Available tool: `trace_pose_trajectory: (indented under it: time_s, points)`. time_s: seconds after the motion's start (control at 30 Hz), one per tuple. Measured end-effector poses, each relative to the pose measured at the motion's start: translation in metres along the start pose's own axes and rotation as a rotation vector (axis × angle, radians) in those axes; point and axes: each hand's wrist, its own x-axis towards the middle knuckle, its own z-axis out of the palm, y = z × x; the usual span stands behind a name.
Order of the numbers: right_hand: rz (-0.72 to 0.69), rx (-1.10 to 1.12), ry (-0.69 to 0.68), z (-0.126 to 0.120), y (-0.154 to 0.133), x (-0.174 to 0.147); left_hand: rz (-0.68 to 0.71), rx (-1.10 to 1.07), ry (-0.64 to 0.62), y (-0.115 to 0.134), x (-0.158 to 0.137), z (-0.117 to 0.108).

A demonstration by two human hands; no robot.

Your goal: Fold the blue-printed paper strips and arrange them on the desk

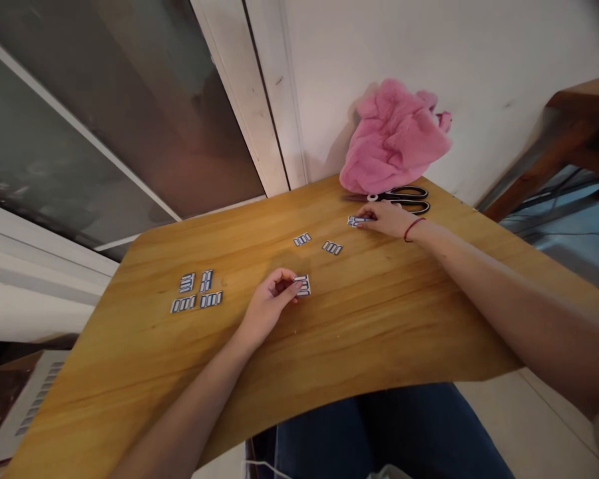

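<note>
Between the thumb and fingers of my left hand (274, 296) is a small white card with blue markings (304, 285), held just over the middle of the table. Farther right, my right hand (382, 219) has its fingertips closed on another blue-and-white card (355, 220) near the scissors; part of that card is hidden by the fingers. Two similar cards lie between the hands, a left one (302, 239) and a right one (332, 247). Several more, among them an upright-looking card (206, 281) and a wider card (184, 304), form a group at the left.
Black-handled scissors (404, 194) lie at the table's back edge, beside a pink plush cloth (397, 136) against the white wall (329, 66). The wooden table (379, 339) meets a framed glass panel (180, 86) at the back left. Dark wooden furniture (579, 126) stands at the right.
</note>
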Motion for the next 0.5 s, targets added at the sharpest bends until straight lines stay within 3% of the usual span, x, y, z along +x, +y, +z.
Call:
trace_pose_trajectory:
  time_s: [0.1,0.23,0.37,0.5]
  points:
    - [0.089,-0.087,-0.069,-0.002,-0.008,-0.003,-0.002,0.005,0.003,0.0,0.0,0.0]
    - [0.087,0.049,0.108,0.002,-0.018,-0.006,-0.002,-0.03,0.008,0.0,0.0,0.0]
    - [0.136,0.654,0.233,0.01,-0.036,-0.008,-0.028,-0.136,0.0,-0.001,0.001,-0.001]
    - [0.331,1.283,0.111,0.01,-0.053,-0.012,-0.052,-0.221,0.006,-0.004,0.003,-0.004]
